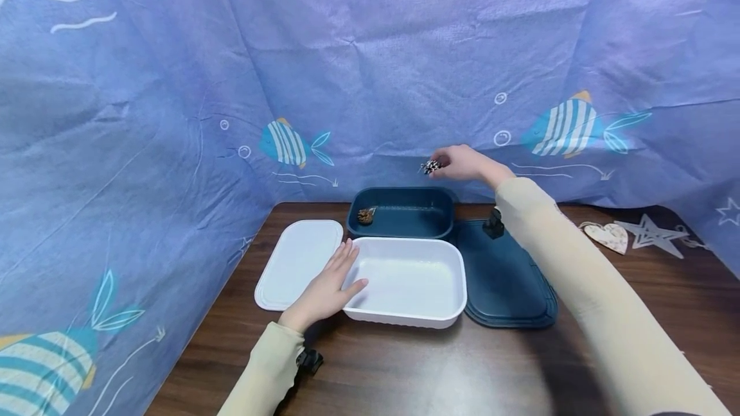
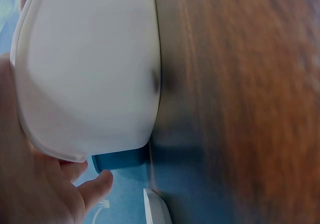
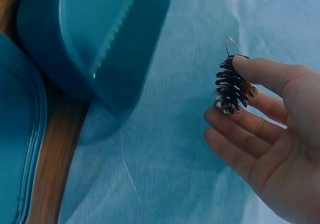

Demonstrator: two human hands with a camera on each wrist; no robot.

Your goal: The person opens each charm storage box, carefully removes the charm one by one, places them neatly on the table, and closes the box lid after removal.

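My right hand (image 1: 462,163) is raised above the back of the table and pinches a dark pine cone (image 3: 234,86) between thumb and fingers. White tips and a thin gold loop show on the cone in the right wrist view. Below it stands a dark blue container (image 1: 405,194), which has a brown pine cone (image 1: 365,216) at its left end. In front of that is a white container (image 1: 405,322). My left hand (image 1: 326,287) rests at its left rim, fingers straight and thumb spread over the inside.
A white lid (image 1: 297,262) lies left of the containers, and a dark blue lid (image 1: 509,281) lies to their right. Farther right are a heart ornament (image 1: 608,236) and a silver star (image 1: 652,235). A blue fish-print cloth (image 1: 370,82) hangs behind the wooden table (image 1: 393,371).
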